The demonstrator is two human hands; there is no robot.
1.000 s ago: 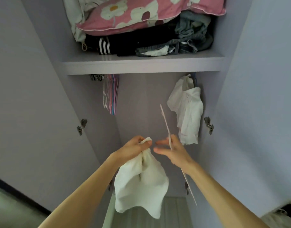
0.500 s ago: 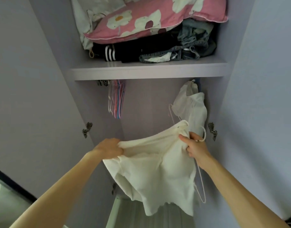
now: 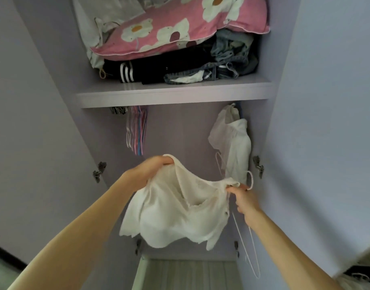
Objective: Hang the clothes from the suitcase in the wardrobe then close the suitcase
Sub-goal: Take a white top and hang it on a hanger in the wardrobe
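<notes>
Head view, nearest first. Two bare forearms raised into an open pale-lilac wardrobe (image 3: 179, 130). Between them, a crumpled white cloth garment (image 3: 179, 212), stretched by its top edge with the hem sagging free, most likely pulled apart to open it for a hanger. Left hand (image 3: 152, 170) curled round the higher edge, fingers folded over the cloth. Right hand (image 3: 244, 200) pinching the lower edge, a thin white wire hanger (image 3: 251, 248) gripped in the same fist, hook poking up beside the knuckles and frame trailing down past the wrist, apparently kept ready for threading. Behind, to the right, another white garment (image 3: 232, 147) already hung beneath the shelf. To the left, a bunch of empty pink, blue and white hangers (image 3: 137, 132). Above, a lilac shelf (image 3: 173, 94) loaded with folded black striped clothing (image 3: 138, 70), denim (image 3: 232, 55) and a pink flowered pillow (image 3: 179, 28). Suitcase out of shot.
</notes>
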